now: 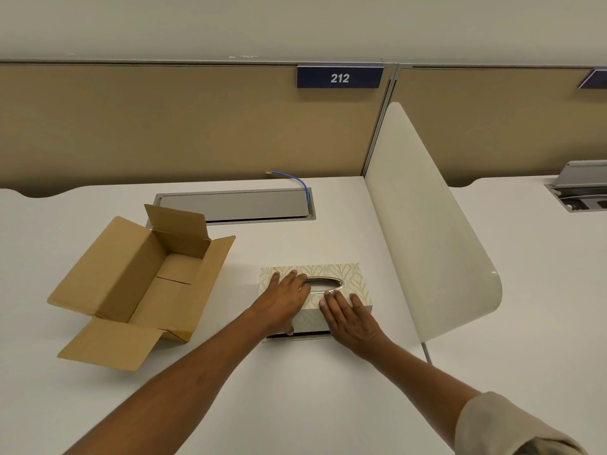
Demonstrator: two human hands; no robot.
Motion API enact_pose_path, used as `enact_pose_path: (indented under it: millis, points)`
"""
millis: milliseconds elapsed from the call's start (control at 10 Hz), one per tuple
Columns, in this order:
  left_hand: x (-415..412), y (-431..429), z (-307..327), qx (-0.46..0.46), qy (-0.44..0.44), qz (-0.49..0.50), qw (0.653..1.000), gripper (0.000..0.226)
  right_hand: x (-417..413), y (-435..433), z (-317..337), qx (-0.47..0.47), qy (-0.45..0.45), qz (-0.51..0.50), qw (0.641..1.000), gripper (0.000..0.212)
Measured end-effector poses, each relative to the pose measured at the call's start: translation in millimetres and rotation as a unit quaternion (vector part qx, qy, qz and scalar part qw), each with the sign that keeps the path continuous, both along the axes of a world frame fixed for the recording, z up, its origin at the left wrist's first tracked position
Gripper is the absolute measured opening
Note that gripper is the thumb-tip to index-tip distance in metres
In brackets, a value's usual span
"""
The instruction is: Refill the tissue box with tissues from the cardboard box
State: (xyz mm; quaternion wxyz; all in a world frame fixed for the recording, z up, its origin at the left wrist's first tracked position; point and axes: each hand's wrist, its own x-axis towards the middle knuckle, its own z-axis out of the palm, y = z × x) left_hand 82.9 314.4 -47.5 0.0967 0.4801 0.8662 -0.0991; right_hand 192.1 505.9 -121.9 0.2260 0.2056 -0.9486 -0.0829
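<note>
Pressing flat on the tissue box [345, 274]: left hand [282, 298] and right hand [349, 318], fingers spread. Cardboard box [131, 280] sits open to its left.

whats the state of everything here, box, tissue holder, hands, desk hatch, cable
brown cardboard box: upright, flaps open, looks empty
patterned rectangular tissue box: cover seated on its base with a dark gap at the near edge, no tissue showing in the oval slot
left hand: flat, fingers spread on the cover, gripping nothing
right hand: flat on the cover's near right corner, gripping nothing
grey metal desk hatch: shut
blue cable: plug end free
</note>
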Motion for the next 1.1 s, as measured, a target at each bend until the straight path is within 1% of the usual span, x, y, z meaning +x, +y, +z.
enact_pose_path:
  millis: [100,200,300,400,500,600,700,800,900,1000,1100]
  points:
    - [3.7,-1.5,-6.7,0.006,0.021,-0.005,1.000,0.094,6.6,-3.7,2.5,-0.018,-0.036,-0.006,0.999,0.053]
    - [10.8,-4.9,-12.9,0.006,0.021,0.003,1.000,0.088,13.1,-6.5,5.8,-0.047,-0.087,-0.023,0.995,0.064]
    - [28.0,-15.0,-28.0,0.013,0.037,0.001,0.999,0.082,30.0,-11.0,1.8,-0.043,-0.144,-0.019,0.989,0.067]
    - [42.4,-23.2,-40.5,0.029,0.043,0.001,0.999,0.101,48.3,-13.8,-2.4,-0.039,-0.187,-0.035,0.981,0.074]
    - [41.9,-23.1,-39.4,0.042,0.045,0.002,0.998,0.103,48.4,-19.6,5.2,-0.035,-0.233,-0.065,0.970,0.072]
    - [42.4,-25.3,-30.9,0.049,0.028,0.003,0.998,0.099,42.2,-21.7,14.6,-0.027,-0.246,-0.075,0.966,0.064]
    - [45.0,-30.9,-23.5,0.093,0.018,0.007,0.995,0.090,37.6,-19.4,25.3,-0.060,-0.218,-0.082,0.971,0.059]
    - [43.1,-36.3,-15.6,0.098,0.032,0.030,0.994,0.085,32.1,-18.8,40.9,-0.078,-0.201,-0.106,0.971,0.057]
    - [41.5,-42.9,-10.4,0.080,0.028,0.066,0.994,0.079,31.2,-18.5,50.8,-0.073,-0.211,-0.131,0.966,0.054]
    - [38.8,-56.8,-11.8,0.068,0.025,0.081,0.994,0.075,39.0,-14.2,52.1,-0.037,-0.232,-0.132,0.963,0.051]
    - [32.1,-71.7,-8.8,0.069,0.049,0.090,0.992,0.075,38.6,-13.3,58.3,-0.014,-0.236,-0.149,0.960,0.056]
